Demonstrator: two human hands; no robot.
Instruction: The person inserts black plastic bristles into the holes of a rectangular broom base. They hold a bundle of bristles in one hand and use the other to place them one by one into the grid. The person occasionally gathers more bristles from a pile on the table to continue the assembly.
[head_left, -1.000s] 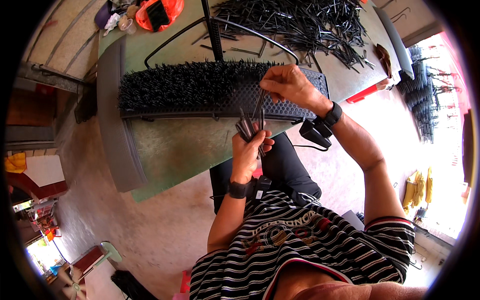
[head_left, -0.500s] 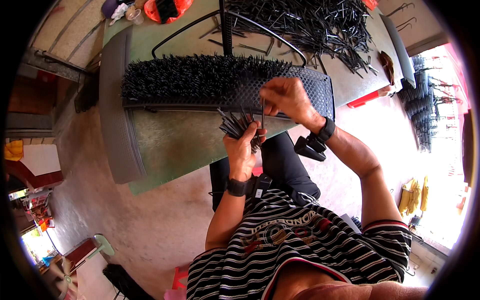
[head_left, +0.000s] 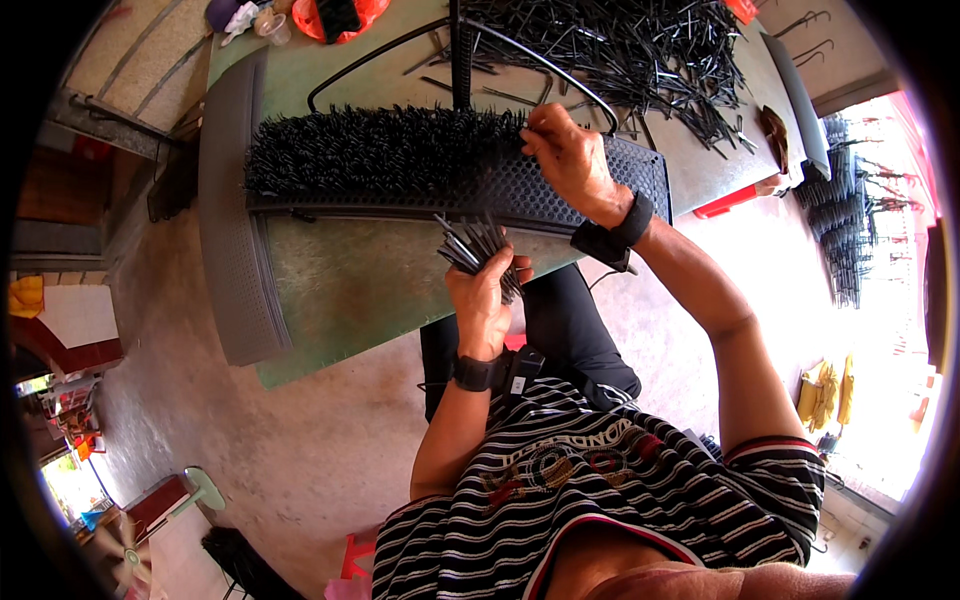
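My left hand (head_left: 484, 295) is closed round a fanned bundle of thin black strips (head_left: 468, 246), just off the near edge of a perforated black panel (head_left: 625, 180). Dense black bristle-like tufts (head_left: 375, 150) cover the panel's left and middle part; its right end shows bare holes. My right hand (head_left: 575, 165) is over the panel where the tufts stop, thumb and fingertips pinched together. Whatever lies between those fingertips is hidden against the dark tufts. Both wrists wear black bands, and a small black device hangs by the right one.
The panel rests on a green table (head_left: 340, 300) beside a curved grey sheet (head_left: 232, 220). Behind it rise a black post and curved rods (head_left: 380, 62). A large heap of loose black strips (head_left: 620, 55) covers the far side. An orange bag (head_left: 368, 22) lies at the far left.
My right hand has moved up and away from the bundle, from beside my left hand to the edge of the tufts. The left hand stays in place, still gripping the strips.
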